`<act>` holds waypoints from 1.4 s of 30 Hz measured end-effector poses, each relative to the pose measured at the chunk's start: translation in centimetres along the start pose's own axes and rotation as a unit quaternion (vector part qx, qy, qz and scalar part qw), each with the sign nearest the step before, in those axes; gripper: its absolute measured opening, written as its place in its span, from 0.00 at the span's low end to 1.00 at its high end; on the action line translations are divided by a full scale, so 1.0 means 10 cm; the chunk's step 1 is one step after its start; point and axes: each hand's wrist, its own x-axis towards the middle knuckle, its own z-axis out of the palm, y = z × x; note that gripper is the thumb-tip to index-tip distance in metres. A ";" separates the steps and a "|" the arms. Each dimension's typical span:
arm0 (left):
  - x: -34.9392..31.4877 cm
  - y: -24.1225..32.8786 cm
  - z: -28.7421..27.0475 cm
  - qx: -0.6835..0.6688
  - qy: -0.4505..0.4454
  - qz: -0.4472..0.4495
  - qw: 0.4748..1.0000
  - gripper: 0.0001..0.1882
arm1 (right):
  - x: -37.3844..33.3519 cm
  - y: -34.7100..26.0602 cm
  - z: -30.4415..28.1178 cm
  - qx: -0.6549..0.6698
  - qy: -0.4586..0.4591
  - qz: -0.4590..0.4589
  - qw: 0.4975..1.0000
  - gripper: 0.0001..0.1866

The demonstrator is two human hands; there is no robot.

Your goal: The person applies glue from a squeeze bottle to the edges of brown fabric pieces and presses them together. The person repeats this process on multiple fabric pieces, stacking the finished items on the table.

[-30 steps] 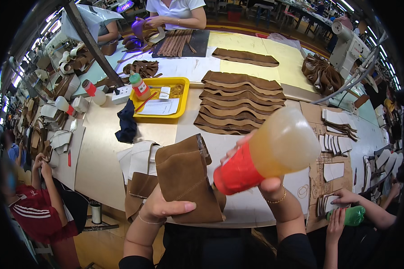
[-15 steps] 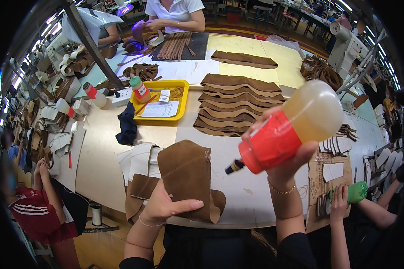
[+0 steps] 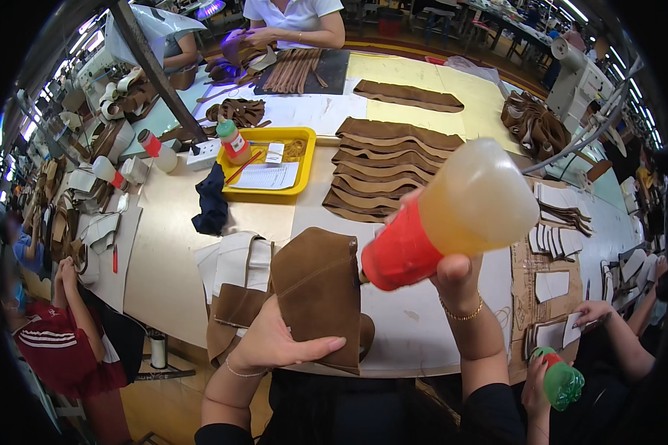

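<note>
My left hand [image 3: 278,341] is closed on a stitched brown leather piece [image 3: 315,297], thumb in front, holding it up over the table's near edge. In my right hand [image 3: 456,278] is a tilted plastic squeeze bottle [image 3: 453,215] with a red band and amber liquid inside. Its nozzle points down to the left, at the right edge of the leather piece, and its tip is mostly hidden there. White-lined pieces [image 3: 234,267] and more brown leather [image 3: 237,308] lie beside my left hand.
Wavy brown leather strips [image 3: 393,167] lie in a row beyond my hands. A yellow tray [image 3: 302,167] holds a bottle [image 3: 234,144], paper and a red pen. Dark blue cloth [image 3: 211,200] lies beside it. On the right, a co-worker's hand holds a green bottle [image 3: 562,382].
My right hand has brought the bottle left, so its nozzle meets the leather's edge. The leather piece has shifted slightly right. At right, the co-worker's green bottle has moved lower.
</note>
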 end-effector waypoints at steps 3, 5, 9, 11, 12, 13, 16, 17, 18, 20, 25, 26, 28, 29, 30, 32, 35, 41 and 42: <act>0.00 -0.02 -0.01 0.005 0.002 0.008 1.000 0.34 | -0.11 -0.02 0.00 0.034 -0.020 0.047 0.998 0.55; 0.00 -0.01 -0.01 0.014 -0.001 0.010 1.000 0.33 | -0.13 -0.04 0.03 0.054 -0.012 0.058 0.997 0.55; 0.02 0.01 0.02 -0.013 0.008 -0.009 1.000 0.32 | -0.07 -0.04 0.02 0.024 0.015 0.034 0.999 0.55; 0.01 0.02 0.03 -0.022 0.017 -0.010 1.000 0.31 | -0.07 -0.04 0.01 0.020 0.011 0.037 0.999 0.55; 0.01 0.02 0.03 -0.015 0.019 -0.009 1.000 0.30 | -0.11 -0.02 0.00 0.025 0.001 0.047 0.999 0.55; 0.01 0.02 0.02 -0.009 0.021 -0.009 1.000 0.30 | -0.14 -0.01 0.00 0.035 -0.009 0.054 0.998 0.55; 0.03 -0.01 0.00 -0.005 0.023 0.008 1.000 0.29 | -0.24 -0.01 0.00 0.071 -0.040 0.073 0.994 0.54; 0.03 -0.02 0.00 -0.006 0.023 0.016 1.000 0.28 | -0.27 -0.01 0.00 0.084 -0.051 0.081 0.992 0.53; 0.03 -0.02 0.00 -0.007 0.027 0.013 1.000 0.28 | -0.29 -0.04 0.00 0.098 -0.062 0.092 0.989 0.53; 0.04 0.00 0.02 -0.008 0.034 0.008 0.999 0.28 | -0.34 -0.08 0.00 0.112 -0.079 0.109 0.985 0.52; 0.06 0.03 0.04 0.002 0.039 -0.006 0.999 0.28 | -0.39 -0.14 -0.01 0.132 -0.113 0.143 0.974 0.53; 0.06 0.03 0.03 0.008 0.040 -0.009 0.999 0.29 | -0.39 -0.15 -0.01 0.139 -0.121 0.151 0.971 0.53; 0.07 0.04 0.04 0.007 0.033 -0.015 0.999 0.29 | -0.36 -0.07 -0.02 0.145 -0.069 0.127 0.979 0.54; 0.07 0.05 0.04 0.007 0.029 -0.018 0.999 0.29 | -0.33 -0.04 -0.03 0.148 -0.042 0.115 0.981 0.55; 0.07 0.06 0.05 0.005 0.027 -0.021 0.999 0.29 | -0.25 -0.08 0.01 0.099 -0.008 0.097 0.990 0.55; 0.07 0.07 0.05 0.001 0.024 -0.025 0.999 0.30 | -0.11 0.01 -0.01 0.067 0.028 0.051 0.996 0.54; 0.09 0.07 0.06 0.003 0.014 -0.019 1.000 0.31 | 0.02 0.00 0.05 0.055 0.073 0.020 0.996 0.54; 0.09 0.04 0.03 0.000 0.015 -0.013 1.000 0.32 | -0.13 0.03 0.03 0.077 0.013 0.094 0.993 0.56; 0.09 0.04 0.03 0.001 0.018 -0.015 1.000 0.31 | -0.18 0.05 0.01 0.080 -0.002 0.110 0.991 0.56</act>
